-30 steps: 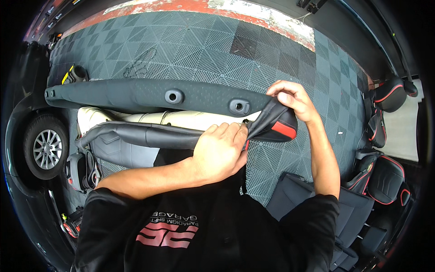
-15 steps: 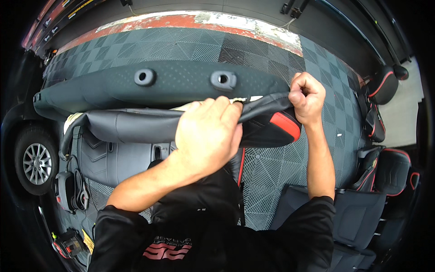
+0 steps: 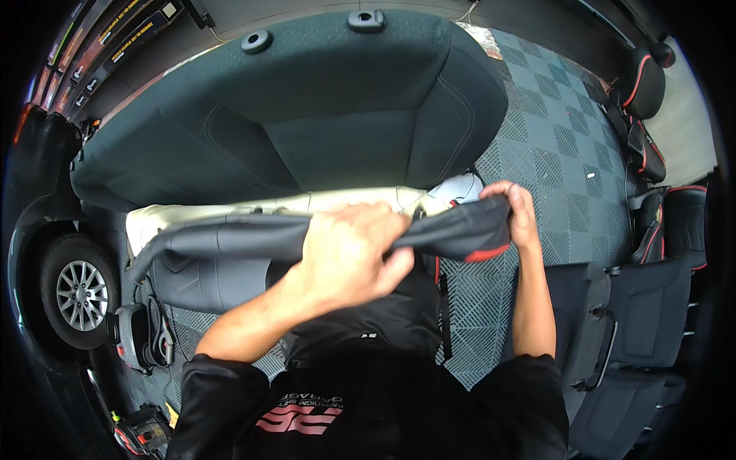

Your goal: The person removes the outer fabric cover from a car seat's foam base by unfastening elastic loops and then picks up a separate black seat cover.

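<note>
A dark fabric car seat backrest stands tilted in front of me, its front panel in view. Along its lower edge pale foam shows. A black leather seat cover with a red corner lies bunched across my lap side of the foam. My left hand is closed over the folded middle of this cover, knuckles up, thumb pointing right. At the cover's right end, near the red corner, my right hand pinches its edge. What lies beneath my left palm is hidden.
Two headrest guides sit on the backrest's top. Left stand a car wheel and a grey-black corded device on the tiled floor. Dark seats crowd the right, with red-trimmed ones beyond.
The backrest has swung so its front panel shows and its headrest guides sit farther away. More foam is exposed. My right hand has come lower with the cover's end; my left keeps its grip.
</note>
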The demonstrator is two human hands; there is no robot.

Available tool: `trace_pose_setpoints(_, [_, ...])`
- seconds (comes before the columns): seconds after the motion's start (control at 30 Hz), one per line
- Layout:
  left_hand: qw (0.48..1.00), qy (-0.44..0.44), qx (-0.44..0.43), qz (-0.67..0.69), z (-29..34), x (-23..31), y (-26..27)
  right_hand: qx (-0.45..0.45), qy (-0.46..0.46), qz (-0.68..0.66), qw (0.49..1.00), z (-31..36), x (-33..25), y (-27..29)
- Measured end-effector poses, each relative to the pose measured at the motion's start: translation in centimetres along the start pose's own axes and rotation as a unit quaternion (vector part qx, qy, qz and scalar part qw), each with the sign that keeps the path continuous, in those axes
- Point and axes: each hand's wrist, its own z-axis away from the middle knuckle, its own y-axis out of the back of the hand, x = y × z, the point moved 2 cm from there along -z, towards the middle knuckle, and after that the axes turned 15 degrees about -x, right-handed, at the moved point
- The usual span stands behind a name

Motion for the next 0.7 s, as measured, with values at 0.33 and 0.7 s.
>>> trace_pose_setpoints(0.33, [0.883,0.076,-0.392,0.248,17.8,6.4,-9.0,-0.018,-0.244,0.231,0.942,1.2,9.9,-7.5])
trace_pose_setpoints(0.7, [0.971,0.132,-0.190,0.059,14.0,-2.2,1.4,0.006,-0.494,0.351,0.796,7.2,21.2,-4.7])
